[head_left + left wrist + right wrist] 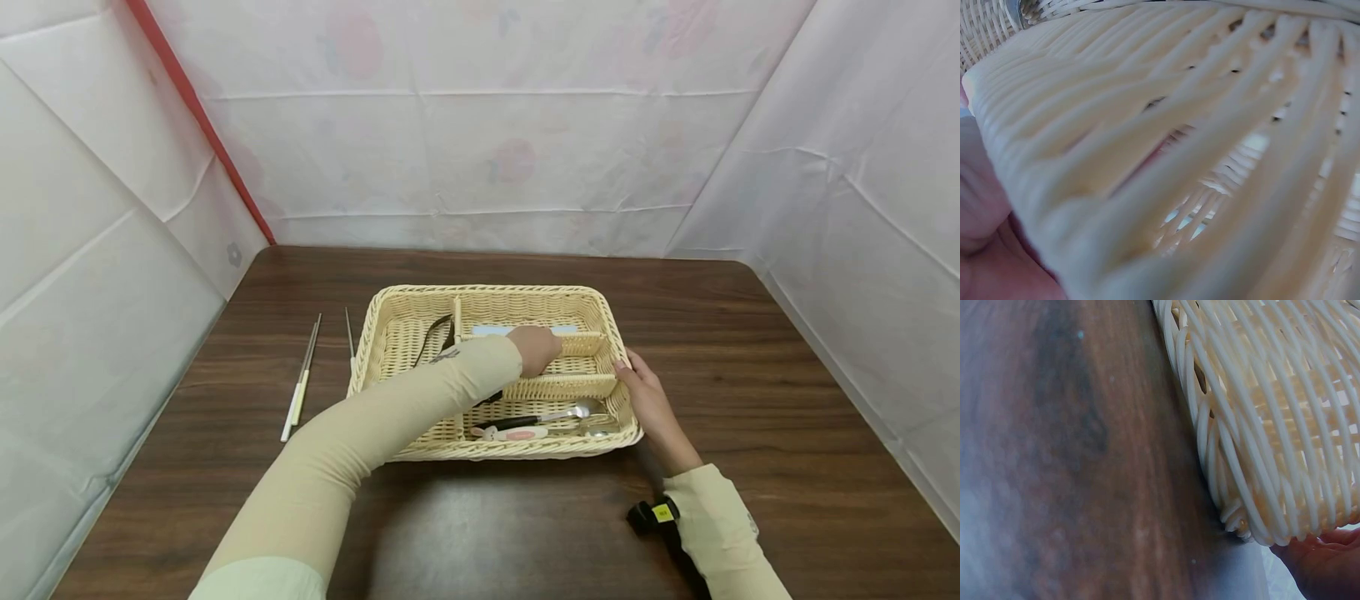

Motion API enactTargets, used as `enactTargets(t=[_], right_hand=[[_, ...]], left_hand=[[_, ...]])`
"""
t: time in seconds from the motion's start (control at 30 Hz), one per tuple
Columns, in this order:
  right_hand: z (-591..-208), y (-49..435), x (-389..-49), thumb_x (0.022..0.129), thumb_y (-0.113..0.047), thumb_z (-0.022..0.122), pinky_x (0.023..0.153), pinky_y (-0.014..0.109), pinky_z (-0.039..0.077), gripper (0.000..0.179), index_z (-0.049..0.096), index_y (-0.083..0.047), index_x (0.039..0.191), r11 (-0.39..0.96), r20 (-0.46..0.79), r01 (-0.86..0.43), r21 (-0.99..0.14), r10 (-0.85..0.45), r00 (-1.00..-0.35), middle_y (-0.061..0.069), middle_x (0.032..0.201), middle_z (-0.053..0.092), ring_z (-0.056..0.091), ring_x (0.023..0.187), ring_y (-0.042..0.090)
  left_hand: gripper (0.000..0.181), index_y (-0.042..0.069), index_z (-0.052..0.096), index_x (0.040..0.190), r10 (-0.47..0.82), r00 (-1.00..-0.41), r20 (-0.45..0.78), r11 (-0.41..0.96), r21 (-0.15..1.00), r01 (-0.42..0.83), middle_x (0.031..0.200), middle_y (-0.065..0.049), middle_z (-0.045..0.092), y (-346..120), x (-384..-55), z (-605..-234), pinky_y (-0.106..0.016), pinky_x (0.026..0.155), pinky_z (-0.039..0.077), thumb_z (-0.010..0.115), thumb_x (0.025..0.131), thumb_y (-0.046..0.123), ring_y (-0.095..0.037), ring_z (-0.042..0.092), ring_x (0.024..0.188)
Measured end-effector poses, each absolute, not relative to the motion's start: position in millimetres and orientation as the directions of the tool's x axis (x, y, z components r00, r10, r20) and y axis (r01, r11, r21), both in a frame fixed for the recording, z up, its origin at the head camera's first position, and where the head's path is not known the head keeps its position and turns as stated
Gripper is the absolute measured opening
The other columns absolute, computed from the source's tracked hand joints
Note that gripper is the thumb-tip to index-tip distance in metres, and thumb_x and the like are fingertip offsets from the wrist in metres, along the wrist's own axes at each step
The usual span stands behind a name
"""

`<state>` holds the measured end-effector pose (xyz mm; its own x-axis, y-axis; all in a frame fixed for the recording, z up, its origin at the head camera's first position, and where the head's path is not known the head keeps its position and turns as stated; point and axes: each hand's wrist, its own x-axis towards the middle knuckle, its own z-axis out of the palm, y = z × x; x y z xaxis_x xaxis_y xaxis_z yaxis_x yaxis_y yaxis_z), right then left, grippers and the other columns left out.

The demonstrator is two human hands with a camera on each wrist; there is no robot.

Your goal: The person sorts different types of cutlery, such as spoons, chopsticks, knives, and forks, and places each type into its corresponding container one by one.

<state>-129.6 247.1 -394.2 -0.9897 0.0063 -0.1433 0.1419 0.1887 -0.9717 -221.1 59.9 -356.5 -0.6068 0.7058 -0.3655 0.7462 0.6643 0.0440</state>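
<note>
A cream wicker basket (480, 450) with several compartments sits on the table. My left hand (536, 350) reaches down over the divider between the back and middle compartments; its fingertips are hidden, and I cannot tell whether it grips anything. In the left wrist view, that hand (991, 231) lies beside a wicker divider (1147, 144). My right hand (652, 408) holds the basket's right end, thumb over the rim. The right wrist view has the hand (1329, 562) against the woven wall (1285, 437). Near the left hand are a pale strip (487, 330) and a thin metal utensil (566, 373).
The front compartment holds a black-handled spoon (551, 417) and a utensil with a white and pink handle (517, 433). Dark curved tongs (431, 337) lie in the left compartment. Left of the basket are chopsticks (302, 383) with pale ends and another thin metal stick (349, 333).
</note>
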Motion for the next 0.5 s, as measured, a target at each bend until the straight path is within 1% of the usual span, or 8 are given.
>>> enactTargets(t=[0.1, 0.13, 0.2, 0.27, 0.33, 0.37, 0.43, 0.5], right_hand=[[-394, 246, -129, 0.105, -0.024, 0.031, 0.089, 0.017, 0.039, 0.052, 0.019, -0.001, 0.149, 0.193, -0.152, 0.151, -0.97, 0.01, -0.988, 0.023, 0.145, 0.034, 0.037, 0.129, 0.03], [-393, 246, -129, 0.105, -0.024, 0.031, 0.092, 0.02, 0.039, 0.052, 0.019, -0.001, 0.15, 0.196, -0.153, 0.152, -0.969, 0.007, -0.988, 0.023, 0.146, 0.033, 0.036, 0.13, 0.03], [-394, 246, -129, 0.105, -0.024, 0.031, 0.092, 0.02, 0.038, 0.052, 0.018, -0.001, 0.15, 0.202, -0.154, 0.152, -0.968, 0.006, -0.988, 0.023, 0.146, 0.032, 0.035, 0.131, 0.03], [-394, 246, -129, 0.105, -0.025, 0.031, 0.092, 0.019, 0.037, 0.053, 0.018, -0.001, 0.15, 0.2, -0.155, 0.153, -0.968, 0.004, -0.988, 0.022, 0.147, 0.032, 0.035, 0.132, 0.029], [-394, 247, -129, 0.105, -0.025, 0.031, 0.091, 0.018, 0.037, 0.053, 0.019, -0.001, 0.15, 0.201, -0.152, 0.15, -0.968, 0.005, -0.988, 0.022, 0.147, 0.032, 0.035, 0.132, 0.029], [-394, 247, -129, 0.105, -0.026, 0.031, 0.088, 0.015, 0.038, 0.053, 0.019, -0.002, 0.15, 0.201, -0.152, 0.15, -0.968, 0.005, -0.988, 0.022, 0.146, 0.033, 0.035, 0.131, 0.029], [-394, 247, -129, 0.105, -0.026, 0.031, 0.088, 0.015, 0.038, 0.053, 0.018, -0.001, 0.15, 0.199, -0.15, 0.147, -0.969, 0.002, -0.989, 0.022, 0.146, 0.033, 0.035, 0.131, 0.03], [-394, 247, -129, 0.105, -0.026, 0.031, 0.088, 0.015, 0.038, 0.053, 0.019, -0.001, 0.15, 0.2, -0.148, 0.146, -0.969, 0.007, -0.989, 0.023, 0.146, 0.034, 0.036, 0.131, 0.03]], left_hand=[[0.011, 0.011, 0.06, 0.099, 0.702, -0.612, -0.365, 0.671, 0.049, 0.74, 0.07, 0.001, 0.051, 56, -218, -355, -0.026, 0.058, 0.032, 0.049, 0.099, 0.009, -0.011, 0.037, 0.059], [0.011, 0.011, 0.059, 0.102, 0.703, -0.611, -0.364, 0.67, 0.05, 0.741, 0.074, 0.0, 0.054, 54, -217, -353, -0.026, 0.058, 0.033, 0.05, 0.098, 0.009, -0.011, 0.039, 0.061], [0.01, 0.01, 0.059, 0.104, 0.709, -0.609, -0.355, 0.668, 0.063, 0.741, 0.078, 0.0, 0.055, 50, -215, -348, -0.026, 0.06, 0.034, 0.052, 0.097, 0.009, -0.011, 0.041, 0.063], [0.007, 0.011, 0.058, 0.094, 0.721, -0.603, -0.342, 0.661, 0.078, 0.746, 0.074, 0.001, 0.052, 44, -212, -340, -0.025, 0.06, 0.034, 0.052, 0.096, 0.006, -0.011, 0.039, 0.063], [0.017, 0.011, 0.052, 0.081, 0.726, -0.604, -0.33, 0.665, 0.112, 0.738, 0.067, 0.002, 0.044, 36, -210, -328, -0.025, 0.058, 0.033, 0.051, 0.096, 0.003, -0.01, 0.035, 0.06], [0.023, 0.012, 0.049, 0.075, 0.727, -0.608, -0.318, 0.67, 0.136, 0.73, 0.064, 0.003, 0.039, 31, -209, -322, -0.024, 0.058, 0.033, 0.05, 0.095, 0.001, -0.01, 0.033, 0.059], [0.032, 0.014, 0.038, 0.068, 0.731, -0.615, -0.295, 0.677, 0.2, 0.708, 0.061, 0.003, 0.033, 17, -208, -309, -0.024, 0.056, 0.032, 0.048, 0.093, -0.006, -0.01, 0.029, 0.056], [0.036, 0.014, 0.035, 0.064, 0.73, -0.635, -0.251, 0.683, 0.255, 0.684, 0.059, 0.003, 0.031, -1, -209, -299, -0.023, 0.055, 0.033, 0.047, 0.087, -0.011, -0.01, 0.028, 0.055]])
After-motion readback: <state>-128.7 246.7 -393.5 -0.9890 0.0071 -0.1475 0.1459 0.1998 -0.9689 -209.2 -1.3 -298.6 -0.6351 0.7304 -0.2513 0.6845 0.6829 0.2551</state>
